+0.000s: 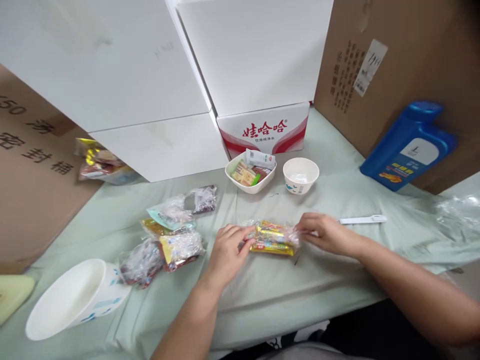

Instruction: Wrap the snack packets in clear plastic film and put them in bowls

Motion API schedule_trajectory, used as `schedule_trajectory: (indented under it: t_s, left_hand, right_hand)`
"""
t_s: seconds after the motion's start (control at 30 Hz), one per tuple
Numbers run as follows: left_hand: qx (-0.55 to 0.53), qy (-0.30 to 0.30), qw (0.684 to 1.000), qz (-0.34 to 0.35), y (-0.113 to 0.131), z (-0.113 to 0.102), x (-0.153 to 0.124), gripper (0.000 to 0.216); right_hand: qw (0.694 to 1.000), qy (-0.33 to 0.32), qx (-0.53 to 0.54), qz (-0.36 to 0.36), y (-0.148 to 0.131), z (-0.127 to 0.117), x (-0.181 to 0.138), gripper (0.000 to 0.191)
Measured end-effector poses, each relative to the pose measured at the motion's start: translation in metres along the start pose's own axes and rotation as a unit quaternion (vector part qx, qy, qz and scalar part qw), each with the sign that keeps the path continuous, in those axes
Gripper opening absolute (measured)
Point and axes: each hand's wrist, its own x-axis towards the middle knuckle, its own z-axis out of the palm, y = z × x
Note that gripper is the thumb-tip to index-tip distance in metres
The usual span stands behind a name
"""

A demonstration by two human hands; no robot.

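Bundle of yellow packets (275, 239) in clear film (293, 233), resting on the cloth-covered desk (277, 295) between the two hands, in front of the square bowl (250, 189) and the round bowl (291, 187). The right hand (330, 234) has its grip closed on the film, gathered at the bundle's right end. The left hand (227, 252) sets thumb and forefinger to the left end; whether this grip is pinched tight cannot be told. The step appears to be working the film about the packets, though whether it is being closed or opened is unclear. In either case, the left hand should steady the packets so that they lie parallel, while the right draws the film low and level rather than upward. An even, gentle pull is advisable: a jerk could tear the film or splay the packets. The white tool (363, 220) lies just beyond the right hand, and loose film is best held clear of it.
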Motion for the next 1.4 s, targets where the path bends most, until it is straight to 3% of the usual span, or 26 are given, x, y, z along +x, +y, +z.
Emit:
schedule_trajectory:
  t_s: [0.1, 0.2, 0.33, 0.4, 0.5, 0.6, 0.73, 0.83, 0.93, 1.0, 1.1, 1.17, 1.27, 1.4]
  left_hand:
    - [0.038, 0.011, 0.999, 0.023, 0.002, -0.005, 0.001, 0.014]
    - [0.045, -0.006, 0.997, 0.066, 0.012, -0.015, -0.001, 0.015]
    - [-0.023, -0.22, 0.966, 0.135, 0.034, -0.022, -0.01, 0.014]
    - [-0.032, -0.306, 0.944, 0.116, 0.042, -0.022, -0.014, 0.009]
    - [-0.006, -0.332, 0.941, 0.068, 0.046, -0.019, -0.016, 0.003]
    - [0.005, -0.261, 0.963, 0.063, 0.044, -0.012, -0.014, 0.011]
    - [0.051, -0.096, 0.988, 0.106, 0.034, 0.008, -0.008, 0.018]
    - [0.11, -0.046, 0.986, 0.114, 0.026, 0.023, -0.004, 0.026]
    - [0.164, -0.047, 0.981, 0.087, 0.025, 0.027, 0.003, 0.031]
    - [0.181, -0.075, 0.976, 0.095, 0.03, 0.025, 0.012, 0.026]
    - [0.146, -0.15, 0.968, 0.136, 0.041, 0.024, 0.033, 0.02]
    - [0.12, -0.212, 0.959, 0.141, 0.047, 0.03, 0.049, 0.034]
    - [0.128, -0.288, 0.943, 0.106, 0.048, 0.042, 0.069, 0.067]
    - [0.171, -0.325, 0.929, 0.033, 0.044, 0.045, 0.076, 0.08]
  right_hand:
    - [0.991, 0.134, -0.017, 0.013, 0.021, -0.02, -0.006, 0.022]
    - [0.974, 0.215, -0.07, 0.034, 0.025, -0.034, -0.009, 0.023]
    - [0.958, 0.281, -0.062, 0.002, 0.002, -0.035, -0.017, 0.027]
    - [0.973, 0.22, -0.045, -0.055, -0.011, -0.031, -0.019, 0.031]
    - [0.991, 0.068, -0.09, -0.068, -0.023, -0.021, -0.019, 0.033]
    - [0.981, -0.06, -0.184, 0.012, -0.025, -0.012, -0.019, 0.029]
    - [0.947, -0.185, -0.254, 0.067, -0.028, -0.007, -0.024, 0.022]
    - [0.928, -0.19, -0.299, 0.119, -0.031, -0.007, -0.026, 0.021]
    - [0.919, -0.133, -0.316, 0.195, -0.032, -0.01, -0.022, 0.024]
    - [0.92, -0.066, -0.333, 0.194, -0.029, -0.011, -0.019, 0.046]
    - [0.929, 0.01, -0.35, 0.117, -0.018, -0.007, -0.016, 0.077]
    - [0.942, -0.017, -0.322, 0.09, -0.008, -0.002, -0.014, 0.088]
    - [0.955, -0.092, -0.26, 0.111, 0.003, 0.003, -0.012, 0.098]
    - [0.951, -0.113, -0.255, 0.13, 0.006, 0.003, -0.014, 0.094]
